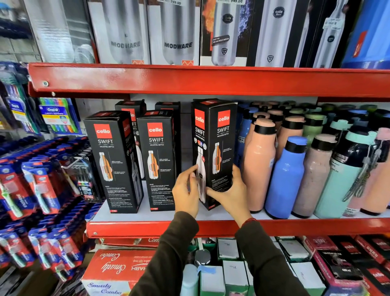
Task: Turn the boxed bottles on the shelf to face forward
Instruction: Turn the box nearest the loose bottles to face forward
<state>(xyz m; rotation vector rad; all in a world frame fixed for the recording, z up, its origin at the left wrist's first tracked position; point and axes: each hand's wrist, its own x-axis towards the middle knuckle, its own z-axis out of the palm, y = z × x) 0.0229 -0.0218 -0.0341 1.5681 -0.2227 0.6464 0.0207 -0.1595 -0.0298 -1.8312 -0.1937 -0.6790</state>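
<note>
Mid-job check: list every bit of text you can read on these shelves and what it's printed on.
"cello SWIFT VACUSTEEL BOTTLE": held black box, turned corner-on, and two front boxes.
"MODWARE": two upper-shelf boxes.
"799.00", "949.00": upper price stickers.
"Oral-B": toothbrush pack.
"Smarty Combo": red carton.
Fine print on the boxes: too small.

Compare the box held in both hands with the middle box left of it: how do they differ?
The held box stands corner-on, showing two faces; the middle box shows mostly one face, square to the front. The left hand and right hand grip the held box low down; nothing touches the middle box. Both are black Cello Swift cartons, upright.
</note>
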